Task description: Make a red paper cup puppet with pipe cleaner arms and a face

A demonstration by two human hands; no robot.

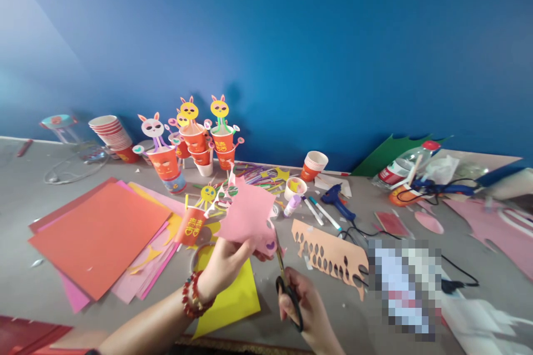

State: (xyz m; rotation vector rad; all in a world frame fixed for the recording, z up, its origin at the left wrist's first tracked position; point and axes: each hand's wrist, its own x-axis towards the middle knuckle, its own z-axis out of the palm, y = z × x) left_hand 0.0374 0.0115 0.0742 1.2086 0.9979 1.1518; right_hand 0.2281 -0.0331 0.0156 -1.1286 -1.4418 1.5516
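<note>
My left hand (231, 263) is closed on a pink paper sheet (247, 208) and holds it up above the table. The sheet has ragged cut edges and a small purple heart drawn near its lower right corner. My right hand (306, 305) grips black-handled scissors (295, 310), with fingers in the loops. Their blades rise to the sheet's lower right edge, beside the heart; whether they are closed there I cannot tell. Beneath my left wrist lies a yellow paper sheet (233, 302). A red paper cup (192, 226) with a yellow face figure stands just left of the pink sheet.
Stacked colored paper (100, 233) covers the left side. Several cup figures with rabbit heads (162, 161) stand near the wall. Right of my hands lie a peach paper strip (328, 252) with cut-out holes, markers (325, 213), a blue glue gun (339, 202) with its black cord, and a bottle (400, 169).
</note>
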